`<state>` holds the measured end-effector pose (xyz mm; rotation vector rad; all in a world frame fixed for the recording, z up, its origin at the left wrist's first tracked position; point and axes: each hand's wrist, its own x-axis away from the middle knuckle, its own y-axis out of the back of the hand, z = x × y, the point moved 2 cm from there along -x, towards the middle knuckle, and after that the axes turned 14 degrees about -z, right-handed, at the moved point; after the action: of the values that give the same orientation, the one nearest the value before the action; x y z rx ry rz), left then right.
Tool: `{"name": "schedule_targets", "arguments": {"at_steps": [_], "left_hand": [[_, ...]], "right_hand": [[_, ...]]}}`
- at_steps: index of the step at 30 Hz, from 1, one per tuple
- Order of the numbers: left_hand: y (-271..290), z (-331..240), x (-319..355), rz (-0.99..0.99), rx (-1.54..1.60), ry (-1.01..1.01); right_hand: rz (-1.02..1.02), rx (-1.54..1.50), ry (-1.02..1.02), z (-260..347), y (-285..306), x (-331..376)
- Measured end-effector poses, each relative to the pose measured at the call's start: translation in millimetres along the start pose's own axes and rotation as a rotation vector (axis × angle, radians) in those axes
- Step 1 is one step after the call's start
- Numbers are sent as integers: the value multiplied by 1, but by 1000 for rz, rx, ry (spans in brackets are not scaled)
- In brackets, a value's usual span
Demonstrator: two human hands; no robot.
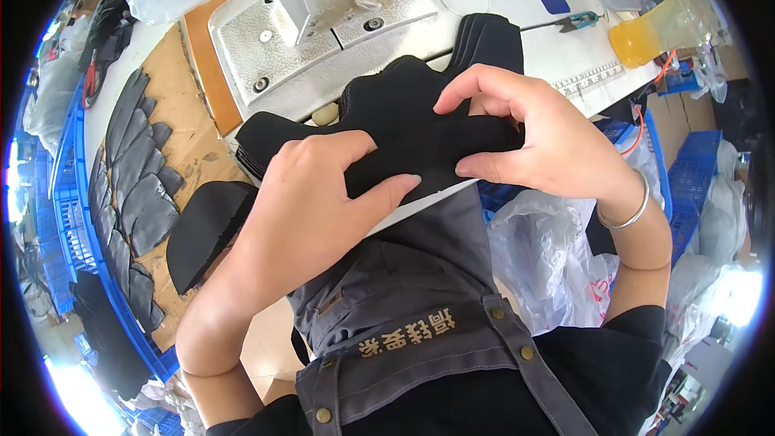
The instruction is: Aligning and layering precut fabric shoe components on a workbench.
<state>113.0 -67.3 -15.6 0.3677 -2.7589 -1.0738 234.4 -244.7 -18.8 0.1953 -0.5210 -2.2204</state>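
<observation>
A stack of matching black cut pieces with curved, winged outlines lies at the near edge of the white table, under the machine. My left hand grips its near left side, thumb and index finger pressed on the top piece, the other fingers out of sight. At the right, my right hand curls round the same stack, thumb at the near edge and fingers over the top. Beside my left forearm sits another black piece with a rounded edge.
A white sewing machine stands behind the stack. To the left, dark overlapping pieces lie on cardboard in a blue crate. At right are thread snips, a bottle of yellow liquid and clear plastic bags.
</observation>
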Motion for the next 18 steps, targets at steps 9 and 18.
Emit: {"name": "schedule_targets", "arguments": {"at_steps": [9, 18], "left_hand": [[-5, -2, -2, -14, -110, -23], [-5, -3, -3, -27, -132, -35]], "right_hand": [[-11, 138, 39, 1, -3, -1], [-48, 166, 96, -2, -5, 0]]}}
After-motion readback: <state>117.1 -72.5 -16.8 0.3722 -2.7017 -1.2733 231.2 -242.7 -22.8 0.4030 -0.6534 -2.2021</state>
